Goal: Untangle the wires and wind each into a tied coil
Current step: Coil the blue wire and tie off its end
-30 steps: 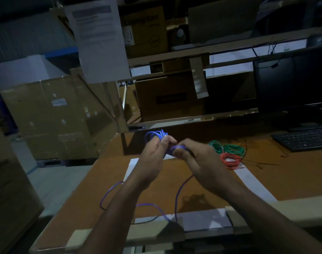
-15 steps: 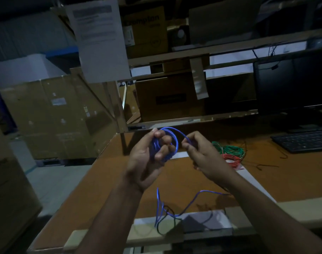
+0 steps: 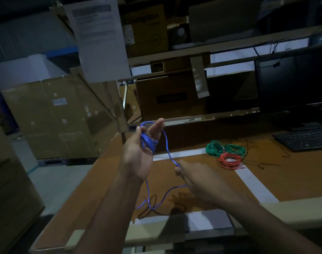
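Head view: brown table (image 3: 202, 182), cardboard boxes (image 3: 55, 116) behind.

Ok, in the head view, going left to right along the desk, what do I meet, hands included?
Left hand wrapped in the blue wire coil → right hand pinching the loose blue strand → green coils with the red coil just in front → keyboard.

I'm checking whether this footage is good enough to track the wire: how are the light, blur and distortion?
Head view: dim, bluish light, the shelves nearly black; the right hand is motion-blurred, the left hand sharper; the blue wire and the green coils and red coil still read clearly; wide-angle bending tilts the shelf lines.
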A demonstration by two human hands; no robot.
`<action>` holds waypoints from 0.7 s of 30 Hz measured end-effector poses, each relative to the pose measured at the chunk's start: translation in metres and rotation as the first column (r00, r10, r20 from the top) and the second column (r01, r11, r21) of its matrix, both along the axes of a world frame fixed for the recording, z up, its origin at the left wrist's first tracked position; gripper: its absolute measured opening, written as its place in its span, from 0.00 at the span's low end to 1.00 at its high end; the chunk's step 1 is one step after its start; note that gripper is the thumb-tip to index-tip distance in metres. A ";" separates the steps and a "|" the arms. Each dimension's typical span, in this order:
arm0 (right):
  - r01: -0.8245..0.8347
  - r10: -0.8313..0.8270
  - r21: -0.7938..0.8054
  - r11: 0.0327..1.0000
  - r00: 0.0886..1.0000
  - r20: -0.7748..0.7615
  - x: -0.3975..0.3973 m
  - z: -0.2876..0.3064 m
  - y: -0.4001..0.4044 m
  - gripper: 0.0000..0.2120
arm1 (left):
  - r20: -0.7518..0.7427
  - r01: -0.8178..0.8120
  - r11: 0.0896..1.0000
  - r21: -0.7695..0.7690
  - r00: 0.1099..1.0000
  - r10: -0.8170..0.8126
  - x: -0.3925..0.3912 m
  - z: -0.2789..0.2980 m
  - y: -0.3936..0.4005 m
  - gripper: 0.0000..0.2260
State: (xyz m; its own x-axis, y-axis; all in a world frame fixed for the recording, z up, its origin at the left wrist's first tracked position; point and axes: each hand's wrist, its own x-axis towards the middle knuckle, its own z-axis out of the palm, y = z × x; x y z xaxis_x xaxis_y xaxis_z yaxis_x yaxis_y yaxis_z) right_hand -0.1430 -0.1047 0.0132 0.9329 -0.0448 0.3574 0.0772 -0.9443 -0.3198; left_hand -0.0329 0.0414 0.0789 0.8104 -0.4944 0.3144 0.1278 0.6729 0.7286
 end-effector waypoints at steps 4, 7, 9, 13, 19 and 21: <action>-0.017 0.015 -0.093 0.996 1.000 -0.020 -0.002 0.001 -0.012 0.11 | -0.164 0.047 0.972 -0.232 0.983 -0.087 -0.003 0.007 0.006 0.12; -0.126 0.121 -0.154 0.980 0.992 -0.036 -0.009 0.005 0.002 0.14 | -0.059 -0.073 0.981 -0.180 0.996 0.063 0.001 0.006 0.001 0.14; -0.167 0.173 -0.136 0.977 0.984 0.033 -0.015 0.015 0.008 0.16 | 0.163 -0.236 0.971 0.037 0.960 0.227 0.007 -0.005 -0.004 0.19; -0.198 0.150 0.087 0.976 0.909 0.388 -0.015 0.035 0.004 0.13 | 0.522 -0.430 0.809 0.400 0.833 0.184 0.002 -0.031 -0.008 0.18; -0.082 -0.120 0.312 0.946 0.808 0.577 0.009 0.048 -0.030 0.13 | 0.499 -0.213 0.848 0.485 0.864 -0.069 -0.016 -0.024 -0.001 0.17; -0.040 -0.164 0.338 0.940 0.817 0.552 0.015 0.046 -0.038 0.15 | 0.429 -0.065 0.889 0.453 0.890 -0.154 -0.022 -0.017 -0.001 0.18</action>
